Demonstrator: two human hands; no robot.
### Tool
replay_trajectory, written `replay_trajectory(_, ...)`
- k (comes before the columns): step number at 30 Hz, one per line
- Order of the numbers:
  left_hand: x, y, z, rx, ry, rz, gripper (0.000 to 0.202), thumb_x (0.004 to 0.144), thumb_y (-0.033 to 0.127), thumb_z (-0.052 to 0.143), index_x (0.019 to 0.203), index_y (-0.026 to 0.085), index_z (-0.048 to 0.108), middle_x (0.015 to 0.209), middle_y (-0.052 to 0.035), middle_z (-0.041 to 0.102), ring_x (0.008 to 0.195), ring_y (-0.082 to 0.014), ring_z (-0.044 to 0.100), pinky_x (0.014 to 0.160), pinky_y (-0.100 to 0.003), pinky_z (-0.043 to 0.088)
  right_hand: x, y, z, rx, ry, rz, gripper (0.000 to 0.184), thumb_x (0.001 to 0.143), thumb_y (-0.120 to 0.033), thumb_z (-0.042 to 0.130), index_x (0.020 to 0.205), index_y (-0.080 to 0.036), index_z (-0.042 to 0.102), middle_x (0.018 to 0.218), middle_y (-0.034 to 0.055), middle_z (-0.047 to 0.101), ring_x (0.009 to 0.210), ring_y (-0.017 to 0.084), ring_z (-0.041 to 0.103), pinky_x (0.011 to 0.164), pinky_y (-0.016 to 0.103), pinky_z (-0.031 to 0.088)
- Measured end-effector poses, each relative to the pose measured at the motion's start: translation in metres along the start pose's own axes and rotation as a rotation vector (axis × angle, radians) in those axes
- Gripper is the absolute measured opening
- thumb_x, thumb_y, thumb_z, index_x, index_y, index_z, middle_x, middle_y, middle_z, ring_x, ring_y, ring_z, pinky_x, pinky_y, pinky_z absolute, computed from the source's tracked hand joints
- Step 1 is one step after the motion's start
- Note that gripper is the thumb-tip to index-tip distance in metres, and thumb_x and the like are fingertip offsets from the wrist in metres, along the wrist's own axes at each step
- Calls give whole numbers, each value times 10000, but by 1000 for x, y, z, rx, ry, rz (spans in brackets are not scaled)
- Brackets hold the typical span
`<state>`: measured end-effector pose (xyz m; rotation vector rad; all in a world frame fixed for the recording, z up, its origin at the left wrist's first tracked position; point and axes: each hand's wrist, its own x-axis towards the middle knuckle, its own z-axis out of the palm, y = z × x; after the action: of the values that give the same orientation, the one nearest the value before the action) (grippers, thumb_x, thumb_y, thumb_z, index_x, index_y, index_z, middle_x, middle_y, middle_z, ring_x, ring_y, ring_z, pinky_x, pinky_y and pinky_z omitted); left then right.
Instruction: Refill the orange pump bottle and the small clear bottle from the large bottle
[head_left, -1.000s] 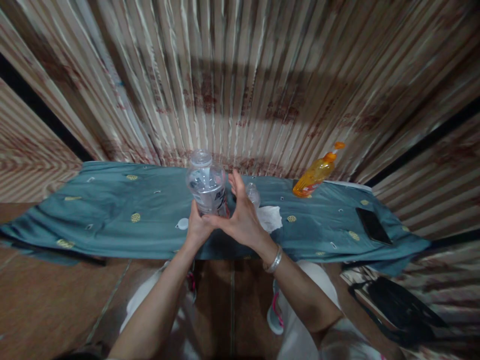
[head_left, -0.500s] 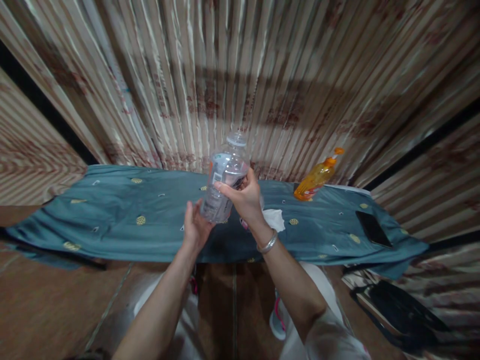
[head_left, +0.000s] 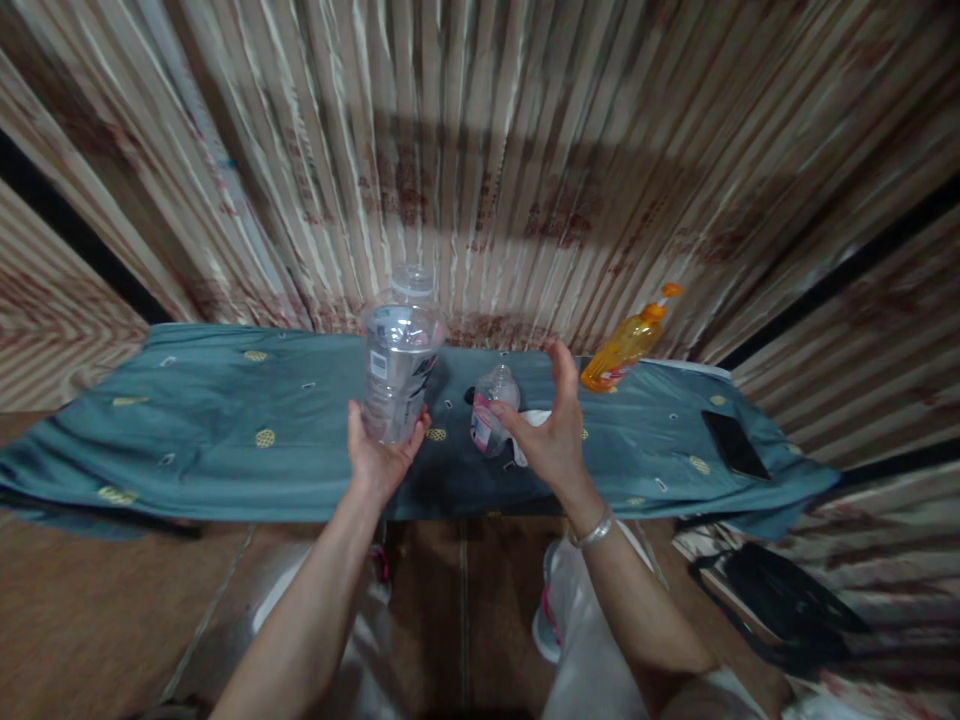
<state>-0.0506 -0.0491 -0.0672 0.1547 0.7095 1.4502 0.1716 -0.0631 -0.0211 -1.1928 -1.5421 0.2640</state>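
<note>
Up in the left hand (head_left: 381, 462), a large clear bottle (head_left: 401, 345), mouth uppermost, leaning slightly, cupped around the lower end with thumb and fingers curled close. Held low, so best balanced near upright with a light, even squeeze: too hard, and likely to dent; too loose, and likely to tip over the fingertips. Better steadied higher up, perhaps, with so much bottle rising above the grip. Over to the right hand (head_left: 556, 435): spread wide, thumb well apart from the fingers, with no clear hold on anything. Right by that thumb, a smaller clear bottle (head_left: 504, 385) on the printed cloth (head_left: 210, 400); touching or merely overlapping, impossible to tell. Worth minding that thumb, to avoid knocking the smaller bottle over. Behind the same thumb, something white (head_left: 535, 416), perhaps paper; just right of the fingertips, an orange pump bottle (head_left: 626, 350); well off to the right, a dark phone (head_left: 735, 445). Now for labels. Above the left fingers, a barcode-like patch (head_left: 379, 365) and some dark lettering (head_left: 424, 372), too blurred to read. Beside the right thumb, a pink label (head_left: 481, 424), equally illegible. On the pump bottle, reddish print (head_left: 619, 372), again unreadable. No brand to be made out.
</note>
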Motion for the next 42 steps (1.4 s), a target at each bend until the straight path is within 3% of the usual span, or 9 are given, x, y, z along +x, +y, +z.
replay_trajectory(4, -1, 1, 5, -50, 21, -6, 603, 934, 633, 565, 1311, 168, 641, 1079, -143, 753, 920, -271, 757, 673, -316, 628, -10, 51, 18, 65, -74, 254, 1241, 664, -655, 881, 1614, -139, 273, 1667, 265, 388, 1572, 385, 372, 1271, 608, 331)
replay_trajectory(6, 0, -1, 9, -54, 32, 4, 550, 930, 580, 594, 1307, 183, 636, 1083, -131, 756, 927, -275, 761, 681, -321, 633, -16, 65, 34, 113, -125, 335, 1238, 614, -589, 921, 1598, -157, 306, 1592, 238, 506, 1494, 365, 494, 1213, 558, 427)
replay_trajectory(11, 5, -10, 17, -49, 46, -19, 508, 921, 533, 615, 1295, 191, 634, 1074, -123, 755, 898, -273, 763, 664, -323, 633, -12, 67, 41, 121, -205, 402, 570, 729, -514, 813, 1190, -215, 662, 1035, 50, 796, 961, 273, 754, 876, 419, 612)
replay_trajectory(14, 10, -15, 19, -32, 58, -22, 514, 935, 543, 594, 1296, 180, 629, 1060, -132, 750, 872, -273, 762, 645, -322, 630, 6, 67, 16, 57, -144, 376, 460, 775, -569, 768, 1047, -206, 686, 868, 36, 774, 781, 251, 731, 714, 359, 589)
replay_trajectory(18, 16, -23, 21, 18, 47, 13, 562, 898, 602, 647, 1308, 219, 621, 1090, -125, 744, 865, -279, 764, 602, -306, 615, 26, 85, -23, -141, -1, 305, 496, 759, -526, 791, 1116, -200, 683, 957, 84, 785, 872, 294, 751, 770, 386, 589)
replay_trajectory(21, 20, -29, 25, 41, 52, 22, 567, 852, 578, 704, 1300, 239, 623, 1094, -112, 744, 856, -282, 765, 579, -295, 604, 23, 103, -36, -169, -26, 287, 535, 756, -483, 793, 1195, -201, 678, 1072, 107, 796, 939, 309, 755, 835, 421, 589)
replay_trajectory(29, 25, -40, 36, 78, 101, 46, 396, 805, 458, 727, 1122, 226, 675, 1035, -77, 755, 834, -275, 757, 586, -301, 604, -8, 120, -33, -24, -78, 354, 727, 758, -556, 785, 1334, -152, 601, 1152, 144, 791, 1000, 315, 761, 852, 433, 612)
replay_trajectory(35, 26, -39, 35, 133, 64, 113, 410, 704, 409, 763, 1069, 236, 693, 1049, -68, 752, 872, -283, 741, 621, -340, 617, -14, 128, -26, -62, -119, 346, 685, 744, -436, 792, 1342, -183, 577, 1206, 148, 782, 1063, 329, 766, 926, 482, 625)
replay_trajectory(42, 26, -34, 29, 140, 117, 188, 317, 670, 311, 728, 972, 218, 699, 995, -52, 752, 846, -254, 717, 620, -357, 639, -11, 133, -23, -121, -43, 286, 633, 822, -459, 723, 1357, -160, 565, 1200, 188, 781, 1107, 358, 760, 960, 492, 607)
